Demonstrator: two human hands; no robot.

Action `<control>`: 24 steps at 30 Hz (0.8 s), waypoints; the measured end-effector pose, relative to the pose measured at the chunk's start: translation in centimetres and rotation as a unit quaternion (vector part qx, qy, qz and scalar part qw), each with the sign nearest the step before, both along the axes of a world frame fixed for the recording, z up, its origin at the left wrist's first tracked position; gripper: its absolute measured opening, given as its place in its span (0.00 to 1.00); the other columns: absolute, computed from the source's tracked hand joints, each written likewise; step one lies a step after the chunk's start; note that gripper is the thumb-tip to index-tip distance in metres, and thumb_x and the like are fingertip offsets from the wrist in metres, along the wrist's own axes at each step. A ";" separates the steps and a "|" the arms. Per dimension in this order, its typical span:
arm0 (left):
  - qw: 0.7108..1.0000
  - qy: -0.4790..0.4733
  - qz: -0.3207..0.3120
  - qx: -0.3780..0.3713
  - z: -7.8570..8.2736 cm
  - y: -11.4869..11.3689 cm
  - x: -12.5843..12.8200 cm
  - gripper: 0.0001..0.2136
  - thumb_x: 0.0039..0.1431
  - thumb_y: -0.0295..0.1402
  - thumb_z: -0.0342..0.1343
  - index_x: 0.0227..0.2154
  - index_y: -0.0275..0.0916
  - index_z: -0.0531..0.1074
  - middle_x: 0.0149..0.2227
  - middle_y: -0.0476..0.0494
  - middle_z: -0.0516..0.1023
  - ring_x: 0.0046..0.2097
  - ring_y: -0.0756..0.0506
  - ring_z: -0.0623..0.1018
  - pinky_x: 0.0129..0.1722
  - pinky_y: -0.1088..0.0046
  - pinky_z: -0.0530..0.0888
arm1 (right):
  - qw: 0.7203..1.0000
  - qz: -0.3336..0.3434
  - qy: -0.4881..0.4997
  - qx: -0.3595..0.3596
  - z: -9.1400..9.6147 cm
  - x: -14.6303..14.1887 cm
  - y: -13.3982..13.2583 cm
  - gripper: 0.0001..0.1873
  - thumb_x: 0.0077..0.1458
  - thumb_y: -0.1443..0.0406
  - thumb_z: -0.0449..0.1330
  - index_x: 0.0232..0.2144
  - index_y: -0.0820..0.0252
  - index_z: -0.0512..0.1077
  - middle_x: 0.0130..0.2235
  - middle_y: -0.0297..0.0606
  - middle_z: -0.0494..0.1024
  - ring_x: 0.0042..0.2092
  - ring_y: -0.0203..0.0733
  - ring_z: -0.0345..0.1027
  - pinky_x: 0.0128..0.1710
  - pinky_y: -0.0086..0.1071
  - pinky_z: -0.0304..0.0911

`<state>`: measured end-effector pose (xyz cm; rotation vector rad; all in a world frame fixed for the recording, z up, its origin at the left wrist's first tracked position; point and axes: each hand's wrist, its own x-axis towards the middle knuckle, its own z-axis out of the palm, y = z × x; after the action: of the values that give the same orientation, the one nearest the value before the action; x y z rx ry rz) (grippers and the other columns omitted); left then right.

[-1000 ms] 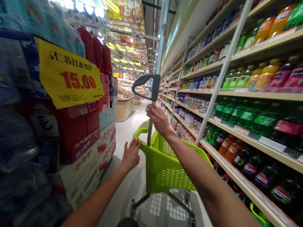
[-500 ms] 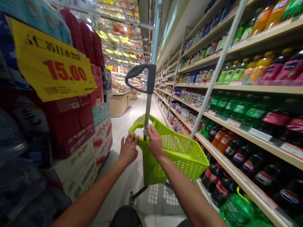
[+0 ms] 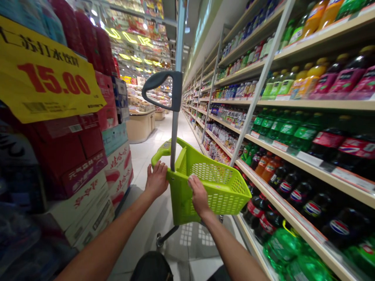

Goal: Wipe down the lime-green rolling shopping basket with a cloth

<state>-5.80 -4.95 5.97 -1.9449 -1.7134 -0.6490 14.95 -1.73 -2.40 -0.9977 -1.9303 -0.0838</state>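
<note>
A lime-green shopping basket cart (image 3: 187, 207) stands in front of me, its sides perforated. From its near left corner rises a metal pole (image 3: 173, 136) with a grey loop handle (image 3: 177, 91). My left hand (image 3: 156, 180) is curled over the basket's left rim, close to the foot of the pole. Between the fingers of my right hand (image 3: 199, 195) is a small crumpled white tissue (image 3: 191, 178), mostly hidden by them. That hand is at the near side's top rim, right of the pole.
Shelves of bottled drinks (image 3: 293, 130) run along the right, near the basket. Stacked drink cartons (image 3: 88, 203) and a yellow price sign (image 3: 52, 78) are on the left. A pale tiled aisle (image 3: 172, 128) leads past a rounded display counter (image 3: 142, 127).
My right hand has left the foot of the pole and moved right and down to the basket's near rim with the tissue. My left hand stays on the rim. The view has shifted slightly.
</note>
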 end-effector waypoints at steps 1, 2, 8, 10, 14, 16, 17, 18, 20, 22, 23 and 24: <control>1.000 0.003 -0.003 0.000 0.1 0.0 0.0 0.21 0.45 0.26 0.45 0.46 0.36 0.62 0.51 0.37 0.66 0.57 0.38 0.58 0.54 0.52 0.51 | 1.000 0.015 0.000 0.010 0.1 -1.2 -0.2 0.32 0.46 0.81 0.43 0.53 0.58 0.62 0.56 0.40 0.61 0.59 0.40 0.49 0.57 0.41 0.52; 1.000 0.006 -0.005 0.000 0.3 -0.1 -0.1 0.20 0.45 0.26 0.46 0.45 0.37 0.62 0.51 0.38 0.66 0.57 0.39 0.59 0.53 0.53 0.52 | 0.999 0.026 0.000 0.020 0.1 -2.1 -0.4 0.32 0.47 0.81 0.43 0.53 0.57 0.61 0.57 0.39 0.60 0.60 0.40 0.46 0.58 0.42 0.51; 1.000 0.005 0.012 -0.013 1.6 -0.6 0.3 0.14 0.48 0.27 0.46 0.40 0.36 0.63 0.45 0.37 0.69 0.52 0.38 0.63 0.46 0.57 0.59 | 0.996 0.067 -0.018 0.048 -0.4 -0.9 0.9 0.28 0.51 0.79 0.46 0.51 0.52 0.63 0.56 0.34 0.63 0.60 0.38 0.47 0.58 0.41 0.51; 1.000 0.005 0.017 -0.019 1.9 -0.7 0.9 0.12 0.48 0.27 0.46 0.38 0.36 0.64 0.42 0.37 0.70 0.50 0.37 0.65 0.44 0.57 0.60 | 0.996 0.073 -0.014 0.039 -0.2 -0.1 1.3 0.29 0.50 0.79 0.46 0.51 0.52 0.64 0.55 0.33 0.63 0.60 0.37 0.48 0.58 0.41 0.51; 1.000 -0.004 0.001 -0.028 1.9 -1.2 2.4 0.11 0.47 0.26 0.47 0.36 0.36 0.65 0.40 0.38 0.70 0.48 0.38 0.65 0.47 0.58 0.58 | 0.997 0.071 0.032 0.000 0.2 0.5 1.7 0.31 0.45 0.80 0.45 0.49 0.53 0.66 0.56 0.34 0.63 0.59 0.38 0.49 0.58 0.43 0.49; 0.999 -0.012 -0.022 -0.029 1.8 -1.7 3.3 0.13 0.45 0.27 0.48 0.37 0.37 0.65 0.41 0.39 0.70 0.48 0.39 0.64 0.49 0.58 0.57 | 0.995 0.058 0.083 -0.017 0.4 0.6 1.7 0.30 0.43 0.80 0.44 0.45 0.55 0.69 0.54 0.36 0.65 0.58 0.39 0.53 0.58 0.43 0.50; 0.999 -0.014 -0.037 -0.031 1.7 -1.9 3.8 0.14 0.45 0.27 0.49 0.37 0.37 0.65 0.42 0.39 0.70 0.48 0.39 0.64 0.50 0.58 0.56 | 0.992 0.048 0.114 -0.022 0.5 0.6 1.7 0.28 0.43 0.79 0.44 0.43 0.56 0.71 0.53 0.37 0.67 0.57 0.40 0.55 0.57 0.43 0.52; 0.998 -0.015 -0.053 -0.036 1.7 -2.0 4.2 0.14 0.44 0.27 0.50 0.38 0.37 0.65 0.42 0.39 0.70 0.48 0.39 0.64 0.51 0.59 0.56 | 0.988 0.040 0.144 -0.027 0.7 0.6 1.6 0.26 0.43 0.78 0.44 0.40 0.57 0.72 0.52 0.38 0.68 0.55 0.40 0.57 0.56 0.43 0.53; 0.994 -0.014 -0.096 -0.053 1.9 -2.2 4.6 0.15 0.43 0.28 0.51 0.38 0.37 0.65 0.41 0.40 0.70 0.46 0.41 0.65 0.50 0.60 0.57 | 0.981 0.037 0.187 -0.033 1.1 0.5 0.9 0.23 0.45 0.76 0.45 0.39 0.58 0.73 0.51 0.40 0.68 0.54 0.41 0.60 0.54 0.43 0.55; 0.987 -0.022 -0.144 -0.073 2.3 -1.9 4.6 0.15 0.45 0.29 0.52 0.39 0.38 0.65 0.40 0.42 0.71 0.45 0.42 0.67 0.49 0.63 0.59 | 0.979 0.057 0.194 -0.036 1.8 0.1 -0.2 0.22 0.47 0.74 0.45 0.41 0.59 0.71 0.52 0.41 0.67 0.55 0.41 0.59 0.54 0.43 0.55; 0.985 -0.039 -0.153 -0.075 2.5 -1.7 4.4 0.15 0.46 0.31 0.52 0.40 0.38 0.65 0.41 0.43 0.71 0.46 0.43 0.67 0.50 0.63 0.59 | 0.979 0.072 0.188 -0.037 2.2 -0.1 -0.9 0.22 0.47 0.73 0.45 0.43 0.59 0.70 0.53 0.41 0.66 0.55 0.41 0.57 0.55 0.42 0.54; 0.983 -0.059 -0.155 -0.075 2.7 -1.5 4.2 0.15 0.48 0.34 0.52 0.41 0.39 0.65 0.42 0.43 0.71 0.47 0.43 0.67 0.51 0.61 0.58 | 0.979 0.088 0.180 -0.036 2.6 -0.4 -1.6 0.22 0.48 0.73 0.45 0.44 0.58 0.70 0.54 0.40 0.65 0.56 0.41 0.56 0.55 0.41 0.54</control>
<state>-1.55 -6.44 8.63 -2.3502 -1.5796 -0.7764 14.60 -3.29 0.23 -0.8199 -1.6860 0.2529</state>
